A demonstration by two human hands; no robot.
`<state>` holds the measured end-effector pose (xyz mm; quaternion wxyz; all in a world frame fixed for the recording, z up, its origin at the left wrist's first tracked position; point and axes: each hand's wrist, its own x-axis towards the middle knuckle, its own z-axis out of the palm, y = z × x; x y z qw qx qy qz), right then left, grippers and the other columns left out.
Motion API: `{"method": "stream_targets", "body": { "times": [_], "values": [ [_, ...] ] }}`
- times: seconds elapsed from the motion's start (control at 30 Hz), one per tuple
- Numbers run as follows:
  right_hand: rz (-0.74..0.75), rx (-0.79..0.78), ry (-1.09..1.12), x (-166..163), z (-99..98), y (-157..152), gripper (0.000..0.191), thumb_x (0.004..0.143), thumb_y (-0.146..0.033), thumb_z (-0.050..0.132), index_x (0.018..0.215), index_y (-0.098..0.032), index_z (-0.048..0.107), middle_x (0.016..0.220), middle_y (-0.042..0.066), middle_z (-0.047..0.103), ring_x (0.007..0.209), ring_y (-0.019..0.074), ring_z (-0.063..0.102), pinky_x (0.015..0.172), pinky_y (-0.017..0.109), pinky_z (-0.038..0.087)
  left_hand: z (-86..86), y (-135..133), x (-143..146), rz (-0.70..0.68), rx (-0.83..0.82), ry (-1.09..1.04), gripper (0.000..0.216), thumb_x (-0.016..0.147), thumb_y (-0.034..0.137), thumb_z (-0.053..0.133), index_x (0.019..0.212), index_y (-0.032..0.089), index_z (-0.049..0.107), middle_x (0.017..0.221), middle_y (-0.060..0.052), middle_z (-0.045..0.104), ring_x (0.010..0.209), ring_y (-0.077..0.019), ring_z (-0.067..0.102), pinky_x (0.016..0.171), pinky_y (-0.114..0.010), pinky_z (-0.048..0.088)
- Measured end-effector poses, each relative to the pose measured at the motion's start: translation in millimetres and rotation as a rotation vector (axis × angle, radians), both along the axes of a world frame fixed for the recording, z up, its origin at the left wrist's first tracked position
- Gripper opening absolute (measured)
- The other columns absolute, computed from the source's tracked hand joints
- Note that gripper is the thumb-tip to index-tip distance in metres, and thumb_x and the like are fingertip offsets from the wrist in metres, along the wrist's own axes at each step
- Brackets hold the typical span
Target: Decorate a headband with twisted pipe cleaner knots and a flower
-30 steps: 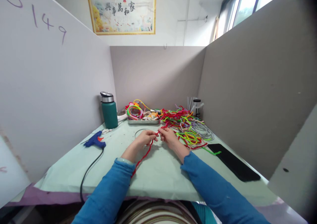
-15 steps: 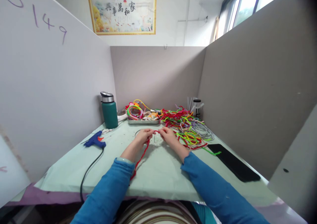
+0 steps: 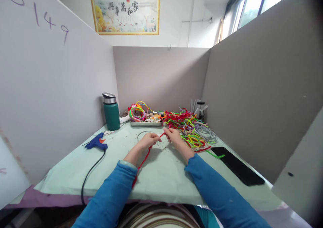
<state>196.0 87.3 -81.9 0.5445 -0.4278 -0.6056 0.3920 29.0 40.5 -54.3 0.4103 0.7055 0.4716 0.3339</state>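
Note:
A length of red yarn [image 3: 144, 159] runs between my hands over the middle of the table and trails down past my left wrist toward the front edge. My left hand [image 3: 148, 141] pinches it with closed fingers. Slightly higher and to the right, my right hand [image 3: 174, 137] pinches the yarn's other part, with a short stretch showing between the fingertips. A thin grey hoop [image 3: 141, 133] lies on the table just behind my left hand, partly covered by it. The yarn's lower end is hidden by my left sleeve.
A blue glue gun [image 3: 97, 142] with a black cord lies at left, before a green bottle [image 3: 111, 116]. Behind are a metal tray [image 3: 146, 124] of small pieces and a tangled pile of coloured strands [image 3: 186, 122]. A black phone-like slab [image 3: 238, 167] lies right. Partitions enclose the table.
My hands have moved slightly apart: the right up and to the right, the left a little lower. The red stretch between them is longer and slants upward to the right.

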Motion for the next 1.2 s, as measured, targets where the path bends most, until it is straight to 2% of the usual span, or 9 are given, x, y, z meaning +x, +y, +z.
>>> {"method": "stream_targets", "body": {
  "times": [0.07,0.17,0.43,0.5,0.63,0.73,1.0,1.13,1.2],
  "values": [
    [0.095,-0.044,0.07,2.1,3.5,-2.9,0.041,0.071,-0.057,0.056,0.06,-0.019,0.046,0.05,-0.004,0.048,0.036,0.0068,0.037,0.037,0.022,0.026,-3.1,4.3,-2.1,0.073,0.009,-0.022,0.033,0.07,0.041,0.053,0.078,0.011,0.064,0.049,0.006,0.037,0.045,-0.0074,0.029,0.046,-0.023,0.02],
    [0.185,-0.041,0.133,6.1,6.8,-5.4,0.039,0.069,-0.055,0.06,0.065,-0.018,0.048,0.056,-0.004,0.052,0.039,0.0063,0.04,0.038,0.021,0.028,-8.6,8.5,-3.8,0.074,-0.004,-0.003,0.033,0.07,0.041,0.053,0.08,0.011,0.064,0.049,0.005,0.04,0.044,-0.0078,0.03,0.045,-0.023,0.021],
    [0.174,0.024,-0.015,-8.1,1.7,-11.4,0.033,0.073,-0.048,0.055,0.062,-0.019,0.048,0.051,-0.004,0.05,0.038,0.0073,0.038,0.04,0.022,0.028,-13.3,9.5,-3.8,-0.002,0.11,-0.001,0.045,0.072,0.054,0.053,0.077,0.011,0.064,0.059,0.001,0.053,0.045,-0.007,0.031,0.045,-0.023,0.022],
    [0.11,0.068,-0.142,-13.7,0.5,-14.8,0.03,0.076,-0.044,0.053,0.059,-0.019,0.048,0.049,-0.004,0.049,0.041,0.0087,0.04,0.043,0.022,0.029,-13.6,11.4,-3.1,0.018,0.122,0.003,0.046,0.074,0.055,0.05,0.075,0.011,0.065,0.054,0.002,0.048,0.046,-0.0076,0.031,0.046,-0.023,0.022],
    [-0.154,0.264,-0.477,-19.8,1.2,-21.2,0.027,0.077,-0.036,0.053,0.057,-0.018,0.052,0.051,-0.001,0.053,0.052,0.0121,0.046,0.052,0.024,0.029,-12.9,14.2,0.0,0.099,0.196,0.118,0.037,0.073,0.046,0.052,0.069,0.011,0.065,0.048,0.005,0.039,0.048,-0.0085,0.031,0.048,-0.023,0.021],
    [-0.208,0.317,-0.555,-18.6,3.1,-19.9,0.028,0.079,-0.036,0.051,0.057,-0.019,0.052,0.053,0.0,0.054,0.055,0.0128,0.047,0.054,0.025,0.028,-12.1,13.2,1.2,0.109,0.211,0.11,0.036,0.073,0.044,0.053,0.066,0.011,0.064,0.049,0.004,0.04,0.049,-0.0082,0.032,0.048,-0.023,0.022],
    [-0.33,0.187,-0.16,14.2,7.9,3.6,0.04,0.075,-0.052,0.051,0.053,-0.019,0.046,0.047,-0.002,0.046,0.046,0.0116,0.041,0.047,0.024,0.028,-9.2,6.5,-5.2,-0.069,-0.088,-0.095,0.042,0.072,0.049,0.057,0.087,0.011,0.066,0.053,0.005,0.043,0.041,-0.0055,0.029,0.042,-0.023,0.018],
    [-0.06,0.029,0.147,7.9,11.3,-4.6,0.04,0.074,-0.059,0.051,0.069,-0.019,0.05,0.056,-0.003,0.051,0.041,0.0087,0.04,0.041,0.022,0.03,-8.1,6.6,-5.3,-0.056,-0.158,-0.243,0.037,0.074,0.047,0.055,0.087,0.013,0.061,0.045,0.009,0.033,0.036,-0.0055,0.023,0.039,-0.022,0.019],
    [0.109,-0.015,0.151,-1.7,10.8,-11.8,0.04,0.073,-0.059,0.054,0.075,-0.019,0.051,0.063,-0.002,0.056,0.042,0.0077,0.042,0.04,0.021,0.031,-7.5,6.6,-5.1,-0.031,-0.191,-0.301,0.035,0.074,0.047,0.056,0.086,0.014,0.058,0.042,0.01,0.029,0.035,-0.0055,0.02,0.039,-0.021,0.019]
  ]
}}
